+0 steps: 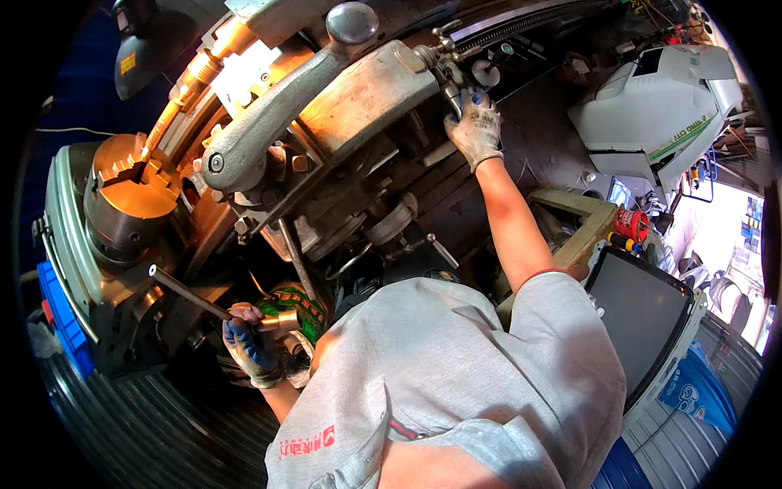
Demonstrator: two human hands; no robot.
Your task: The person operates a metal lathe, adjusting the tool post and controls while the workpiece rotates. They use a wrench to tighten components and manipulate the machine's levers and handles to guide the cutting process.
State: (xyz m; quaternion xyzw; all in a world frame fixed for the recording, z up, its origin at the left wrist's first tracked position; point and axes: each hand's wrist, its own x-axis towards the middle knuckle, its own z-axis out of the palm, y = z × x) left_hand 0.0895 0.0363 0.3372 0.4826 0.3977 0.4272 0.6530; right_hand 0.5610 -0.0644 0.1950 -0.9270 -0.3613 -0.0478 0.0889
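Observation:
I stand at a metal lathe wearing pale work gloves with blue on them. My left hand is closed round a dark metal rod with a round hole at its far-left end. A brass-coloured cylinder shows on the other side of that hand; how it joins the rod is hidden. Stretched far forward, my right hand is closed on a metal handle beside the tailstock end of the machine. To the left is the three-jaw chuck, with a stepped shaft running up and away from it.
A large grey lever with a ball knob rises over the carriage. Below it sits a handwheel. At right are a white machine cover, a wooden frame, a red can and a dark panel. A blue crate stands at left.

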